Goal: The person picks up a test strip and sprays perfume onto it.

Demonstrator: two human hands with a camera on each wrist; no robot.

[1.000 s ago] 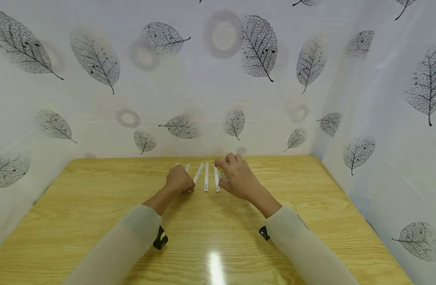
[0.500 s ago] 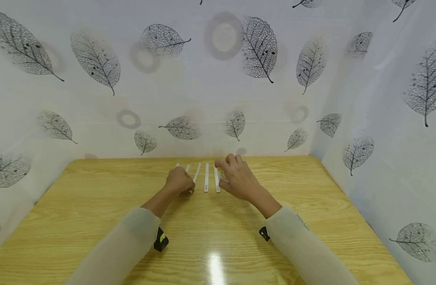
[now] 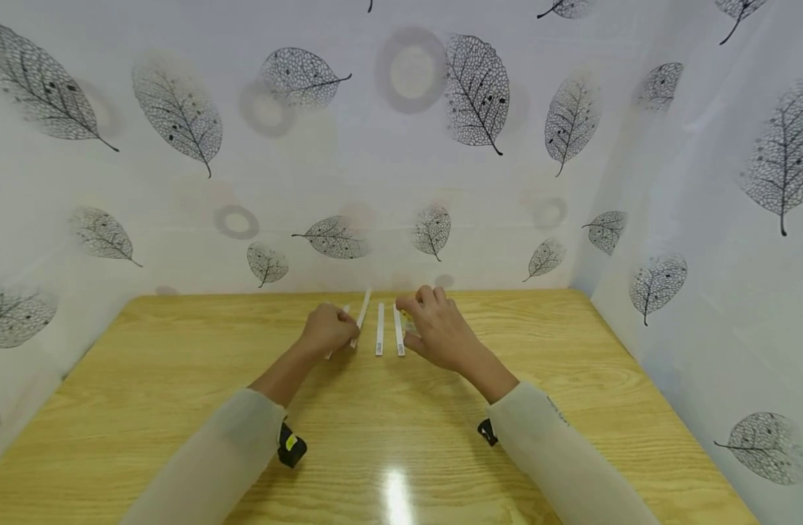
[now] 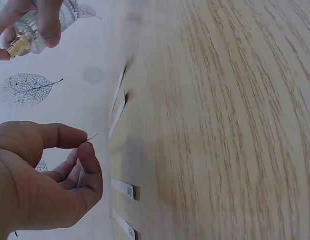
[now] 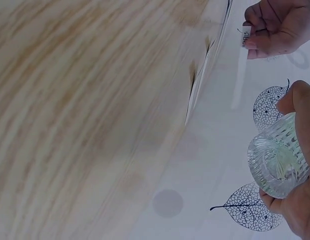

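Note:
My left hand (image 3: 329, 329) pinches a white paper test strip (image 3: 364, 308) between thumb and index finger. The strip is raised off the table, and the right wrist view shows print on its held end. To the right, my right hand (image 3: 443, 332) grips a clear ribbed glass perfume bottle (image 5: 276, 162) above the table. A gold spray nozzle (image 4: 18, 46) tops the bottle, with a fingertip at it. Two printed strips, one left (image 3: 379, 332) and one right (image 3: 399, 332), lie between the hands. Two more, a nearer strip (image 4: 126, 190) and a farther strip (image 4: 125, 227), lie beyond my left hand, mostly hidden in the head view.
The wood-grain table (image 3: 388, 415) reaches back to a pale curtain (image 3: 375, 160) printed with leaves. The curtain also hangs along both sides. A black wrist camera (image 3: 292, 445) sits under the left sleeve, another black camera (image 3: 487, 432) under the right.
My left hand has raised the pinched strip off the table, its far end now higher against the curtain. The right hand and bottle have stayed in place.

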